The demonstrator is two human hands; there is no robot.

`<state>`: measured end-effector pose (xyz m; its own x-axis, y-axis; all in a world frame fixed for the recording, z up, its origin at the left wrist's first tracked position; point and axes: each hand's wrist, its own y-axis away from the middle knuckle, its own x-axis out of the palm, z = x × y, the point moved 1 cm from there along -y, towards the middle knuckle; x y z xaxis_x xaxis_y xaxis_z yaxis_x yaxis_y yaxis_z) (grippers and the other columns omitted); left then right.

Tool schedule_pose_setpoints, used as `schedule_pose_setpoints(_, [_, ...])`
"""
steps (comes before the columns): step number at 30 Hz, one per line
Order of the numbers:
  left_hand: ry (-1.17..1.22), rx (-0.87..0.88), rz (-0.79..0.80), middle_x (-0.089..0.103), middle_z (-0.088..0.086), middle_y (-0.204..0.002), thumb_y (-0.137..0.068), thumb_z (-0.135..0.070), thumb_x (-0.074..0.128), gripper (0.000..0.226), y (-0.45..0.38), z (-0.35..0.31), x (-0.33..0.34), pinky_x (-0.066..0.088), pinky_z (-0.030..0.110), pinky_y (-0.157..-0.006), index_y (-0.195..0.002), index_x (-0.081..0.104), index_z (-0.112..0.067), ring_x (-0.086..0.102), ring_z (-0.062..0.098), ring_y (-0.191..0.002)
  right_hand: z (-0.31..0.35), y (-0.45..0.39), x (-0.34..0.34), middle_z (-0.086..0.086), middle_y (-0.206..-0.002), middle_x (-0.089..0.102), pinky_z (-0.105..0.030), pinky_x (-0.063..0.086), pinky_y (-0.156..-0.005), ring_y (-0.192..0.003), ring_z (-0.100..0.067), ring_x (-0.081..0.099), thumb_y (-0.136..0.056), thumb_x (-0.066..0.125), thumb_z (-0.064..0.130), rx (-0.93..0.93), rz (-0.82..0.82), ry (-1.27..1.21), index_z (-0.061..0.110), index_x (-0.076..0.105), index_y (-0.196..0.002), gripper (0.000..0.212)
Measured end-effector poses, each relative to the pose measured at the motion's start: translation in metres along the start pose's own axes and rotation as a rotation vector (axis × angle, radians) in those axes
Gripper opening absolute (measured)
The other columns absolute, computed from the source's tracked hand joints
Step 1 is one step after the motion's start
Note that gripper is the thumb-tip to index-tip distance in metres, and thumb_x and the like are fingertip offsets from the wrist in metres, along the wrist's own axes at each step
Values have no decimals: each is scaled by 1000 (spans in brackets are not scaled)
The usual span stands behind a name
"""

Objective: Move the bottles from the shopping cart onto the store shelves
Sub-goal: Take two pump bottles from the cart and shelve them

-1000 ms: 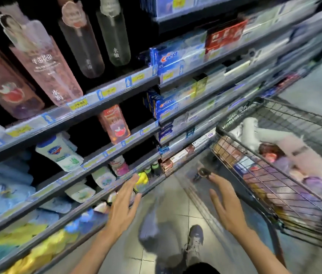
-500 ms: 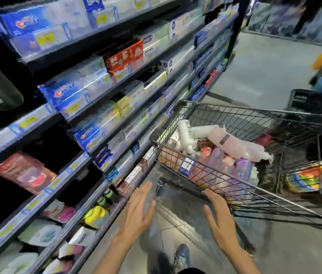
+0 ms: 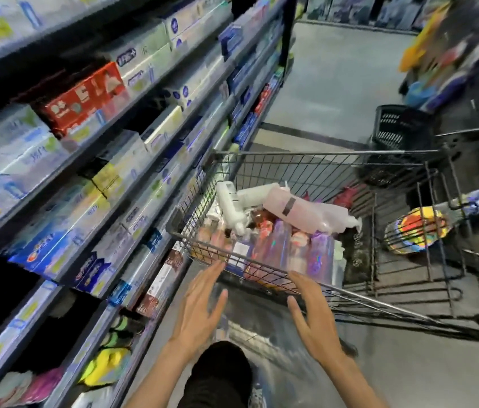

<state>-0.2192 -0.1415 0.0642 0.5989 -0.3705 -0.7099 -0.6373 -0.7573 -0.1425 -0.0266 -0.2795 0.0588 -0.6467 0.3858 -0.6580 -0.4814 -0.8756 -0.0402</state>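
Head view looked down a store aisle, blurred by motion. Both hands reached forward with fingers straight and spread, holding nothing: the left hand (image 3: 200, 310) hung just short of the near rim of the shopping cart (image 3: 329, 154), and the right hand (image 3: 313, 316) was beside it, fingertips close to the same wire rim; whether either touched the wire could not be told. The bottles lay piled in the cart's basket: a white bottle (image 3: 231, 207) on its side toward the shelf side, a large pale pink bottle (image 3: 306, 212) lying across the top of the pile, and clear purple-tinted bottles (image 3: 300, 248) beneath against the near wall. The store shelves (image 3: 150, 160) ran along the left, stacked with boxed goods, among them red boxes (image 3: 85, 95). A dark plastic basket (image 3: 400, 125) stood on the floor beyond the cart. A dark trouser leg (image 3: 217, 375) showed between the forearms.
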Motion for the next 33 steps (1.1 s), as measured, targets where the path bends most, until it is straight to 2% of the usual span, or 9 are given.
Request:
schedule_pose_setpoints(4, [35,19,4,41,-7,-144,-97,-45,36,50,-51,12,8,35,37,-108,-143,33,-26,29,-7,-134,-11,-31,1,7,-144,46,-38,30,-114,-137,-12,36,-96,43,42,99,-44,-21,18,49,-138,49])
schedule_pose_setpoints(7, [80,-11,74,41,-4,-147,-94,-43,38,54,-96,24,15,35,43,-110,-143,37,-19,33,6,-138,-15,-64,2,-1,-143,47,-46,36,-109,-135,-20,41,-94,46,29,137,-75,0,12,48,-137,46])
schedule_pose_setpoints(13, [84,-87,193,48,10,-142,-94,-41,38,56,-192,55,17,38,52,-107,-138,44,-8,44,28,-132,-14,-144,18,3,-143,45,-27,25,-111,-131,-6,36,-92,40,39,231,-92,39,16,47,-138,53])
schedule_pose_setpoints(16, [93,-110,270,47,10,-142,-96,-24,49,45,-234,72,24,35,45,-109,-138,44,-9,45,28,-130,-22,-175,29,4,-141,46,-25,26,-109,-131,-9,39,-94,40,39,297,-142,15,13,49,-138,52])
schedule_pose_setpoints(20, [49,-48,417,37,4,-149,-97,-30,51,51,-283,88,46,30,41,-112,-144,36,-19,37,21,-135,-42,-207,46,7,-133,51,-25,31,-103,-124,-7,44,-95,42,40,470,-267,-99,17,52,-134,46])
schedule_pose_setpoints(23, [7,62,499,39,4,-149,-96,-36,51,54,-321,89,76,27,39,-112,-144,35,-20,36,20,-136,-63,-227,57,3,-132,55,-23,35,-97,-121,-11,49,-98,50,24,644,-378,-235,19,54,-129,32])
schedule_pose_setpoints(28, [-163,374,630,40,13,-147,-91,-32,61,63,-384,79,153,24,36,-115,-143,37,-6,38,26,-136,-100,-250,68,-3,-127,59,-27,39,-97,-117,-18,53,-97,52,18,868,-473,-323,13,54,-130,34])
schedule_pose_setpoints(31, [-338,515,796,32,11,-151,-85,-51,61,84,-406,69,209,17,34,-116,-148,25,-8,30,24,-138,-122,-255,64,-4,-128,57,-31,39,-102,-117,-17,52,-96,51,14,936,-523,-365,9,52,-132,36])
schedule_pose_setpoints(33, [-392,570,866,41,13,-143,-72,-57,72,96,-413,59,239,28,34,-110,-145,32,-8,39,25,-130,-132,-255,57,-2,-122,58,-34,41,-103,-114,-18,54,-95,52,11,963,-570,-379,11,54,-129,33])
